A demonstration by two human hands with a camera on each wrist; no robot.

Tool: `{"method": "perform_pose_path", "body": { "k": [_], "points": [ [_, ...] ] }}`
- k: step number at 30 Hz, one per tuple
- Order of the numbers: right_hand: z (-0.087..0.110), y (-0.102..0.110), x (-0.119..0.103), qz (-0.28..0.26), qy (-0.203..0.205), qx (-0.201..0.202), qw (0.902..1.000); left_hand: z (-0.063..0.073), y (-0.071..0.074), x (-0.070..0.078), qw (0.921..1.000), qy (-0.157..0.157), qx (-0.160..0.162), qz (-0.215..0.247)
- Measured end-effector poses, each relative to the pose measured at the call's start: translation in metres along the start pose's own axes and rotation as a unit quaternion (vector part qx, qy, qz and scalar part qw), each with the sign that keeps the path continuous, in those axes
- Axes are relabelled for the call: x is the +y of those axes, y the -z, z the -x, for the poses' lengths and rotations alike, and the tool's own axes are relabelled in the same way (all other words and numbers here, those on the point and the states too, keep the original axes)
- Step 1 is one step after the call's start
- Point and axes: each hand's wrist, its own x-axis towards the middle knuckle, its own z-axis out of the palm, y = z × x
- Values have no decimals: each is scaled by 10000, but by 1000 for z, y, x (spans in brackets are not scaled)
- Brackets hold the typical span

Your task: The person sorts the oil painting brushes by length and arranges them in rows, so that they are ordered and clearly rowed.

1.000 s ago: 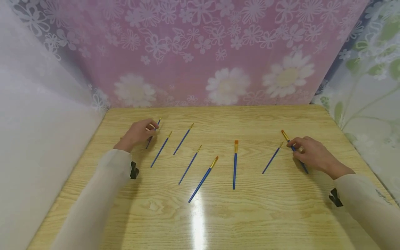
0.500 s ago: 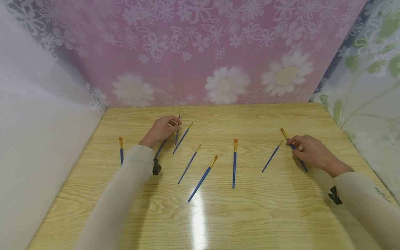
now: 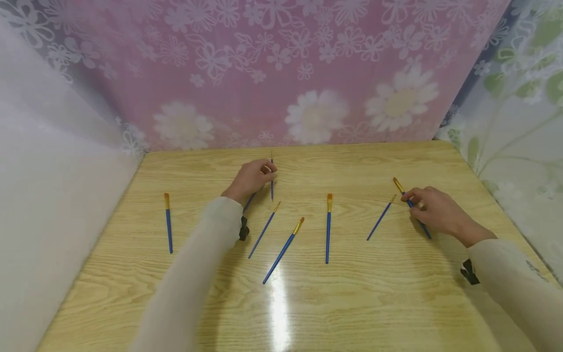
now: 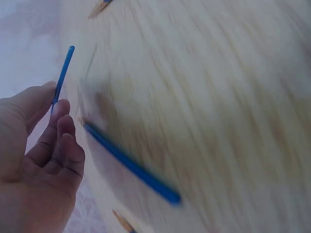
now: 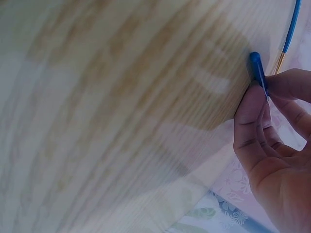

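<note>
My left hand (image 3: 251, 180) pinches a thin blue paintbrush (image 3: 272, 190), tip pointing away, over the far middle of the table; the left wrist view shows its blue handle end (image 4: 63, 73) between thumb and fingertips. Beneath that wrist lies another thin paintbrush (image 3: 249, 202), largely covered. At the right, my right hand (image 3: 437, 212) pinches a blue paintbrush with gold ferrule and orange-brown bristles (image 3: 399, 185). Its handle end (image 5: 257, 68) shows in the right wrist view. Just left of this hand is a thin paintbrush (image 3: 381, 218) on the wood.
A flat-tipped paintbrush (image 3: 169, 225) lies at the left of the wooden table (image 3: 360, 298). Toward the middle lie a thin paintbrush (image 3: 264, 230), a thicker round-tipped one (image 3: 281, 254) and a flat one (image 3: 328, 230). A pink flowered cloth (image 3: 246, 98) hangs behind the far edge.
My left hand has moved right with the thin paintbrush, which has turned more upright in the head view. The flat paintbrush at the left is uncovered. My right hand stays in place.
</note>
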Motion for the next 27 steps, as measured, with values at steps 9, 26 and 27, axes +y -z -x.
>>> {"method": "perform_pose_path", "body": {
  "k": [9,26,27],
  "points": [
    [1,2,-4,-37,-62,-33,10000,-17,-16,13,9998,128,10,-132],
    [1,2,-2,-7,-113,-15,9999,-28,-28,22,9956,67,-93,-925],
    [1,2,-2,-9,-118,-14,9999,-28,-28,23,9956,81,-100,-933]
  ]
}}
